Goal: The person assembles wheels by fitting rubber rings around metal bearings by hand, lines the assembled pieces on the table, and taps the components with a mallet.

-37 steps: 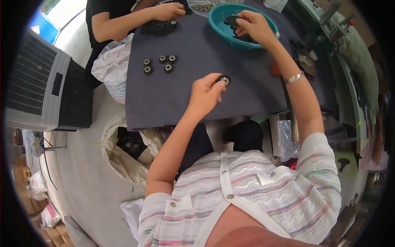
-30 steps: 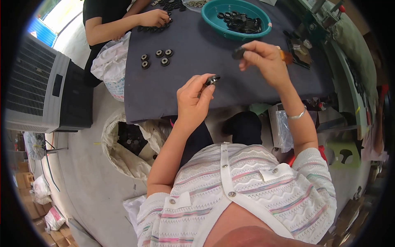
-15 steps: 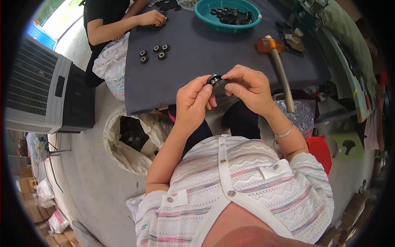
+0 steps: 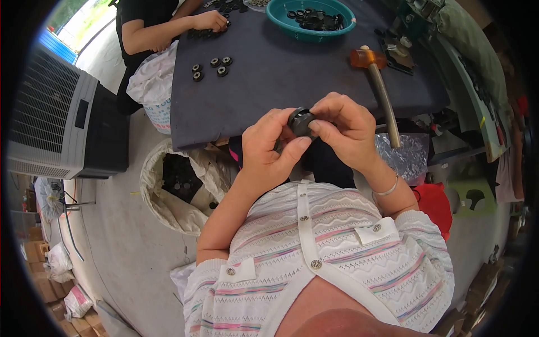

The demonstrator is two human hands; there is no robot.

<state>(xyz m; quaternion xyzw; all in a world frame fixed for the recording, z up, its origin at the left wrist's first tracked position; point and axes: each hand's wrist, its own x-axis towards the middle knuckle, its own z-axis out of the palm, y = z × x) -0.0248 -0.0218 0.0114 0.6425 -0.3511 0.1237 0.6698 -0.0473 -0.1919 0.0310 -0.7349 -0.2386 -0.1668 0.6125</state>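
Note:
Between my two hands, just past the near edge of the dark table, is a small black round part [image 4: 302, 121] made of stacked discs. My left hand [image 4: 273, 140] has its fingers closed around the part's left side, the thumb lying low along it. My right hand [image 4: 346, 124] pinches the other side between thumb and fingers. The fingers hide some of the part. On the table to the left stand several similar black round parts [image 4: 222, 71] with light metal centres. A mallet [image 4: 380, 92] with an orange head and a long handle lies to the right of my hands.
A teal basin [image 4: 275, 22] of black pieces sits at the table's far side. Another person's hand [image 4: 212, 21] touches black parts at the far left. A white sack [image 4: 154, 210] with dark pieces stands on the floor, near a large air cooler [image 4: 53, 112].
The black part has turned and its discs now sit closer together. My left thumb has slid lower and right. Both hands have shifted slightly right.

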